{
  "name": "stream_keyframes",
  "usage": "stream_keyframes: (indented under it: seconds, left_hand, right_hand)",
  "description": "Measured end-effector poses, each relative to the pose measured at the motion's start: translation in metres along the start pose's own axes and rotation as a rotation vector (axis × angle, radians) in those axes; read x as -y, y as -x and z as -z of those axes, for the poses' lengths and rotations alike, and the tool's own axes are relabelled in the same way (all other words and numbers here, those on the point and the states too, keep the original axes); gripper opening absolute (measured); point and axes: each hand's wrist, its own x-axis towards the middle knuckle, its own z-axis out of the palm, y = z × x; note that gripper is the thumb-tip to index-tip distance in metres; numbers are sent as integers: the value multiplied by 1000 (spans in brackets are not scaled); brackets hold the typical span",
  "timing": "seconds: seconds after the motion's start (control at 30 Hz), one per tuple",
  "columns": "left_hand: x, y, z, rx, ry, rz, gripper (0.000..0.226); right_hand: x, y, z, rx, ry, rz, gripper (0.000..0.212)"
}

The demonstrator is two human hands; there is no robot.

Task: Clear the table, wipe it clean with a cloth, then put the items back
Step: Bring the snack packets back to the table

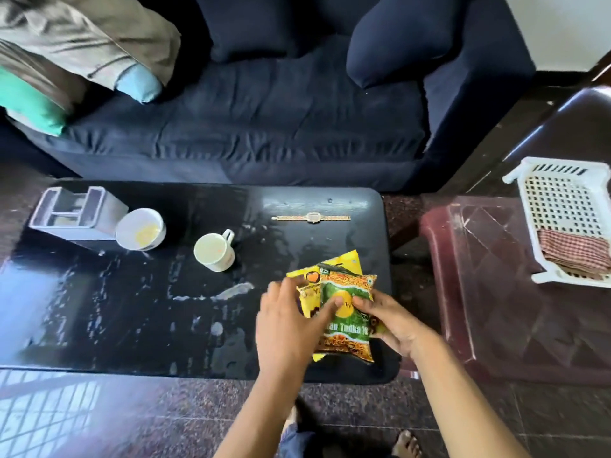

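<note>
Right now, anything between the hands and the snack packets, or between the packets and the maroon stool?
Nothing visible. The left hand rests on the yellow packet and green packet; the right hand grips the green one's right edge. Between them and the maroon stool lies only the table edge and open floor.

A green-and-orange snack packet (347,312) on a black table (132,309) carries the partly covered words "…an Tadka" in pale lettering, with "Try" on a yellow disc above; print on the yellow packet (344,259) beneath and on the mug (215,251) is unreadable
</note>
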Motion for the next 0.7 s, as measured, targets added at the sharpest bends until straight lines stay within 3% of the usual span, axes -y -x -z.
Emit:
stream_keyframes:
  seconds: [0.07, 0.17, 0.3, 0.4, 0.57, 0.7]
  left_hand:
    - [4, 1, -2, 148, 170, 111, 49]
    - [15, -6, -6, 232, 364, 178, 44]
    - [28, -20, -7, 216, 562, 244, 37]
    - [53, -37, -9, 139, 636, 323, 49]
    - [97, -71, -23, 66, 460, 485, 61]
    - [111, -75, -36, 97, 218, 428, 60]
  right_hand:
    - [-3, -6, -14, -43, -10, 48, 61]
    - [-7, -11, -27, -122, 2, 93, 49]
    - [-13, -19, -35, -202, -44, 123, 51]
    - [-18, -27, -31, -317, -93, 124, 44]
    - [-34, -38, -16, -460, -35, 72, 24]
    - [-46, -48, -15, -485, -20, 73, 25]
